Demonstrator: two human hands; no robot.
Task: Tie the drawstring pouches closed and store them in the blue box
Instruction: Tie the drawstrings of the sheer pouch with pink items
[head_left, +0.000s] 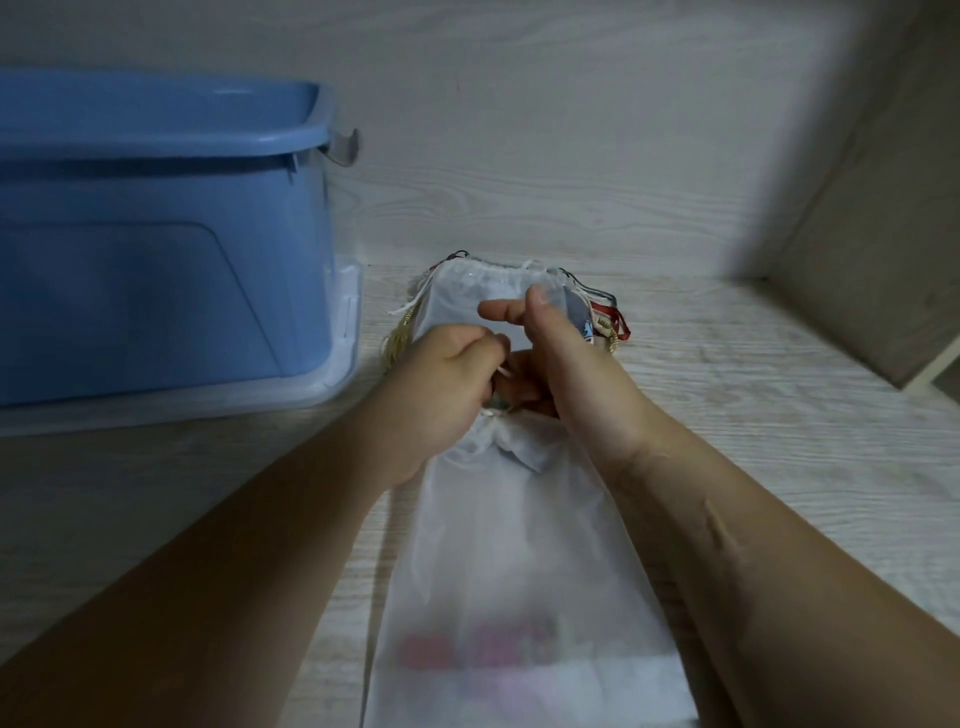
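Beside one blue box (156, 260), left hand (441, 387) and right hand (569, 379) pinch the drawstring (502, 370) of one white pouch (519, 545).

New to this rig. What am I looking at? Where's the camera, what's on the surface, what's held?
No robot: one head-worn camera looks down at a person's bare hands. The left hand pinches the white drawstring at the gathered neck of a white pouch lying on the wood-grain surface. The right hand curls there too; what it grips is hidden. Beyond lies a pile of pouches with coloured cords. The blue box stands at the left.
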